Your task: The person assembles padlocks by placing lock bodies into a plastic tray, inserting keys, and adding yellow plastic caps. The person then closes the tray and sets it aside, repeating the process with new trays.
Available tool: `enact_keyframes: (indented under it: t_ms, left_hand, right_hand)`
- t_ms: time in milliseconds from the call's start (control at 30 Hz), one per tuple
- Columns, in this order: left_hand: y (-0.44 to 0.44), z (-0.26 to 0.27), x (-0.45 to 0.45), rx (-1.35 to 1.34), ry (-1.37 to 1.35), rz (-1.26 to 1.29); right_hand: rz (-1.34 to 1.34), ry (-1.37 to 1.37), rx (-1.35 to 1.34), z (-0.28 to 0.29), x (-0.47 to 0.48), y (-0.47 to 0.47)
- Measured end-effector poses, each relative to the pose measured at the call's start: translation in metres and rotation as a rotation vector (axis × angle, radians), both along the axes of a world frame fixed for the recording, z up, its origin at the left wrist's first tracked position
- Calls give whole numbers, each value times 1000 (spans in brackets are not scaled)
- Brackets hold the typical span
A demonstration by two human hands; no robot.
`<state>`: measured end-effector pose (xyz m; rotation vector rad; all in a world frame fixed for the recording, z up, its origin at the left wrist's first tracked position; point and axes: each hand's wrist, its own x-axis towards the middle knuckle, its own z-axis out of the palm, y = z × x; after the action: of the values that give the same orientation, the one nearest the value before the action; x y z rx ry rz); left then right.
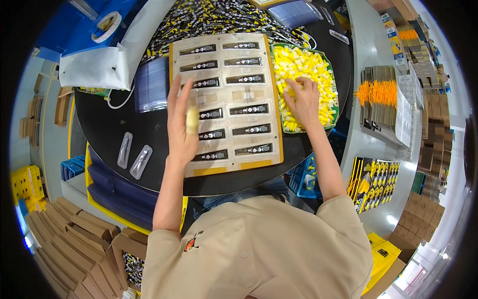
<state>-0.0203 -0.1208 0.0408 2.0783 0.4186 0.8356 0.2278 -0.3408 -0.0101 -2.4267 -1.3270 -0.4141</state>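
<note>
Before me lies a flat white tray board point(228, 89) with yellowish edges. Two columns of recesses hold small black printed tubes point(249, 109). My left hand point(181, 127) hovers blurred over the board's left edge, fingers apart. A pale yellow piece point(192, 120), perhaps a finger cot, shows at its thumb; the blur hides details. My right hand point(304, 99) reaches into a green basket point(337, 108) of small yellow-and-white caps point(298, 61), right of the board. Its fingertips touch the caps; whether they pinch one I cannot tell.
Behind the board lies a heap of black-and-yellow tubes point(209, 17). Stacked clear plastic blisters point(151, 85) stand at the left, more point(293, 14) at the back. Two clear blister packs point(141, 162) lie near the black table's point(101, 123) left edge. Cards with orange ties point(379, 93) stand right.
</note>
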Motion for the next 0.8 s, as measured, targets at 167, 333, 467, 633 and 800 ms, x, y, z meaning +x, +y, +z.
enact_keyframes:
  t_ms: [167,333,467,633,800]
  left_hand:
    - [-5,-3,-46,-59,26,142]
    - [10,-13,-50,-59,37,175]
    - [26,-28,-20,-26,11,145]
    - [49,-57,35,29,41,119]
    - [58,-73,52,167,112,169]
  right_hand:
    - [-51,29,83,-18,22,9]
    - [-11,18,230,-1,37,15]
    - [-190,244,104,27,9,26]
    - [392,312,162,32,-58,80]
    - [616,153,21,28,-60,140]
